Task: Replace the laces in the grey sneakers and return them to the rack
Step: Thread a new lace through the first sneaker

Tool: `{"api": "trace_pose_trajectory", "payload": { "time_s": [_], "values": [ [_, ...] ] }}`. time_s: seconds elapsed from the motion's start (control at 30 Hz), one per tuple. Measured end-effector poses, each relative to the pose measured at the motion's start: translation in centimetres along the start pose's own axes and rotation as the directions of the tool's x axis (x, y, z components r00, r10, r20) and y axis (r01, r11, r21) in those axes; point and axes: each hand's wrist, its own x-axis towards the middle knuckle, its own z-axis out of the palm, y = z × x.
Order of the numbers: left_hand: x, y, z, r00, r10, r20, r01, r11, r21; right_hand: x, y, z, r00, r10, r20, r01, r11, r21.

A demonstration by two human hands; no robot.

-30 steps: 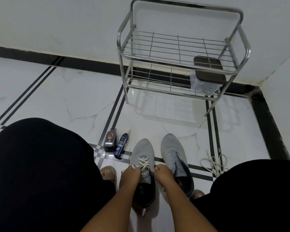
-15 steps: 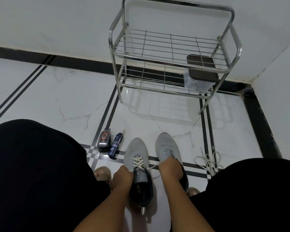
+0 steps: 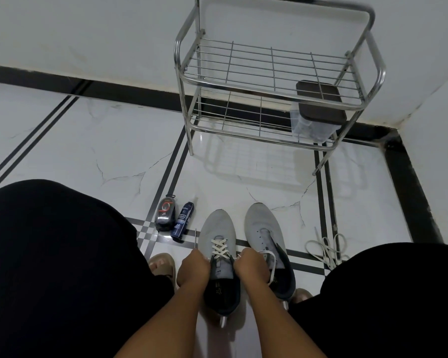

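Left hand [image 3: 192, 267]: fingers curled in a fist at the left edge of the left sneaker's throat; a thin white lace end [image 3: 195, 238] stands up from the fist, so it seems to pinch that end.
Right hand [image 3: 249, 264]: fingers curled at the right edge of the same throat, pinching the other white lace end [image 3: 271, 264], which loops past the hand and hangs down over the neighbouring shoe.
Left sneaker [image 3: 219, 241]: grey, on the floor between the two hands, toe pointing away from them; cream lace crossed through its forward eyelets, the rear eyelets nearest the hands not yet threaded.
Right sneaker [image 3: 263, 228]: grey, just beyond and to the right of the right hand, touching or nearly touching the first shoe; its eyelets show no lace.
Loose laces [image 3: 325, 248]: a white tangle on the floor, well to the right of the right hand.
Rack [image 3: 277, 81]: metal wire, two tiers, well ahead of both hands against the wall; no shoes on it; a dark-lidded clear box [image 3: 317, 112] sits at the right end of the lower tier.
Two small bottles [image 3: 175, 218]: lying on the floor, ahead of and left of the left hand.
Floor [image 3: 88, 151]: white marble-look tile with black lines.
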Motion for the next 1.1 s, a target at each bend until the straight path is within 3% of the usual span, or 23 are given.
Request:
{"api": "trace_pose_trajectory", "payload": {
  "time_s": [0.13, 0.27, 0.33, 0.47, 0.57, 0.63, 0.73, 0.83, 1.1],
  "values": [
    [0.2, -0.2, 0.1, 1.0, -0.005, 0.011, 0.005, 0.998, -0.056, 0.1, 0.4, 0.2, 0.998, -0.036, 0.045, 0.035, 0.999, 0.038],
    [-0.3, 0.3, -0.2, 0.999, -0.027, -0.021, 0.023, 0.987, -0.16, -0.3, -0.5, -1.1, 0.998, -0.041, -0.037, 0.049, 0.963, 0.263],
    [-0.7, 0.7, -0.4, 1.0, -0.018, -0.002, 0.018, 0.992, -0.124, 0.0, -1.9, -2.5, 0.992, -0.031, -0.119, 0.072, 0.932, 0.354],
    [-1.3, 0.2, -0.3, 0.998, 0.055, -0.002, -0.055, 0.997, 0.06, -0.3, -3.6, -4.3, 0.963, -0.15, -0.225, 0.23, 0.892, 0.39],
    [-1.2, -0.6, -0.3, 0.996, 0.085, -0.005, -0.085, 0.996, -0.013, -1.2, -3.7, -3.1, 0.968, -0.145, -0.206, 0.227, 0.859, 0.46],
    [-0.9, -0.8, -0.5, 0.997, 0.076, 0.003, -0.076, 0.994, -0.08, -1.5, -3.5, -1.5, 0.98, -0.14, -0.144, 0.187, 0.902, 0.389],
    [-0.6, -1.1, -0.8, 0.997, 0.062, 0.046, -0.057, 0.993, -0.106, -2.1, -2.9, 1.1, 0.982, -0.186, -0.03, 0.189, 0.973, 0.13],
    [-0.1, -1.4, -0.6, 0.995, 0.068, 0.08, -0.059, 0.993, -0.107, -2.6, -2.7, 2.6, 0.968, -0.247, -0.044, 0.246, 0.969, -0.039],
    [0.4, -1.8, -0.4, 0.997, 0.068, 0.045, -0.062, 0.99, -0.129, -2.4, -2.5, 3.3, 0.947, -0.299, -0.12, 0.286, 0.951, -0.115]
  ]
}}
